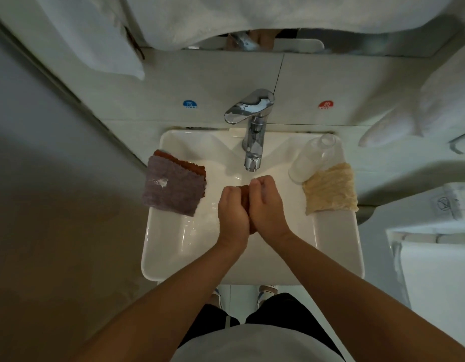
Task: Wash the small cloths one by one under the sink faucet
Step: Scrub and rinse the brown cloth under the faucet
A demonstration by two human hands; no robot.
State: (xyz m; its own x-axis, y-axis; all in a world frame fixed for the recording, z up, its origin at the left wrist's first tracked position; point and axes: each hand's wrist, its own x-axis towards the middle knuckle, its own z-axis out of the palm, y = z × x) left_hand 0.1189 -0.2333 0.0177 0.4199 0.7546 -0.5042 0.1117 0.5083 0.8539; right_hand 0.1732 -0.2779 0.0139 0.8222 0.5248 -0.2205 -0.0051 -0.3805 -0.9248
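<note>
Over the white sink [335, 246], just below the chrome faucet [252, 142], my left hand [232, 212] and my right hand [266, 205] press together around a small brown cloth [245, 197]. Only a sliver of it shows between the palms. A purple cloth [174, 189] lies folded on the sink's left rim, on top of a rust-brown cloth [184, 162]. A cream cloth [330, 189] lies on the right rim. Whether water runs from the spout I cannot tell.
A clear plastic bottle [313, 158] lies on the right rim, touching the cream cloth. Cold [190, 103] and hot [326, 104] stickers mark the wall behind the faucet. White towels [252, 17] hang above. A grey wall stands close on the left.
</note>
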